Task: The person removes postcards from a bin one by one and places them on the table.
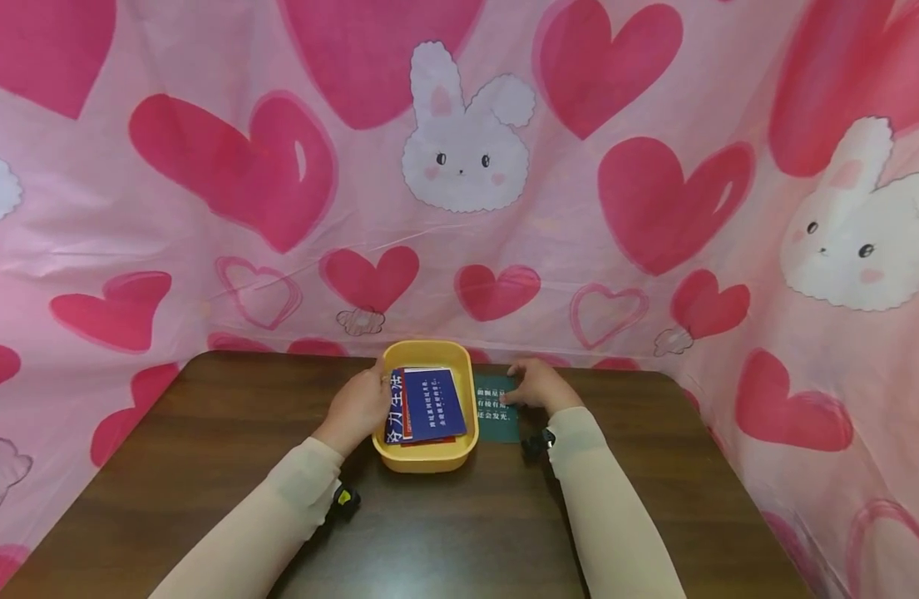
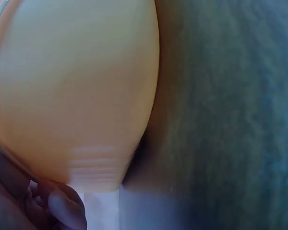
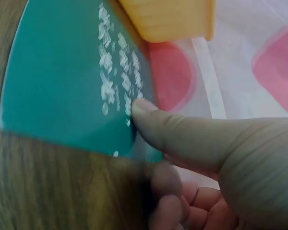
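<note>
A yellow plastic basin stands near the back of the table, and several printed cards lie in it, a dark blue card on top. My left hand grips the basin's left rim; in the left wrist view its fingers curl at the rim beside the yellow wall. Right of the basin is a green card with white writing. My right hand pinches this card by its right edge. The right wrist view shows the thumb on the card's printed face, with the other fingers curled below the edge.
The dark wooden table ends at a pink curtain printed with hearts and rabbits, close behind the basin. A small black device sits on each wrist, the left one with a yellow-green mark.
</note>
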`<state>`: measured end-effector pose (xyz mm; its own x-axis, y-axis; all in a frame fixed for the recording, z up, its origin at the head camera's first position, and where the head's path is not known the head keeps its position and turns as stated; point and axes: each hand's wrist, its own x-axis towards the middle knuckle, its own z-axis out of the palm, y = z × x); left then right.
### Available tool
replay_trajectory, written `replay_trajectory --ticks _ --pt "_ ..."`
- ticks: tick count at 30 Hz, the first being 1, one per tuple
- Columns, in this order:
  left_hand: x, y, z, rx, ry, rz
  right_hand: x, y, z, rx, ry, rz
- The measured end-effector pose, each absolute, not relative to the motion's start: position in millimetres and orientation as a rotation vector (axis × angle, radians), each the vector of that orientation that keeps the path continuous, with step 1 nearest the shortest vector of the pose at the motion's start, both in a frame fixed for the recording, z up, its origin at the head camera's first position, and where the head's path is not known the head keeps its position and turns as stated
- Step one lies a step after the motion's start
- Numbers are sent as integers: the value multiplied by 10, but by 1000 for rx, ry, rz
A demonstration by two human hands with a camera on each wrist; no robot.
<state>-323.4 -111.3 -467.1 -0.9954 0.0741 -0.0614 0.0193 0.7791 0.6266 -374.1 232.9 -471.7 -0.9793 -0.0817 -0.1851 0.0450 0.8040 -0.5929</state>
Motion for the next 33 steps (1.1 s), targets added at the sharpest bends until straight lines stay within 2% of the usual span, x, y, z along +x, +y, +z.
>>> replay_trajectory --ticks 22,33 --pt "-3230 -1127 -4641 87 2911 938 -3720 2285 -4622 40 2755 -990" --pt "-3217 -1120 -4655 88 2910 943 -3606 1879 -4240 -249 2787 -1143"
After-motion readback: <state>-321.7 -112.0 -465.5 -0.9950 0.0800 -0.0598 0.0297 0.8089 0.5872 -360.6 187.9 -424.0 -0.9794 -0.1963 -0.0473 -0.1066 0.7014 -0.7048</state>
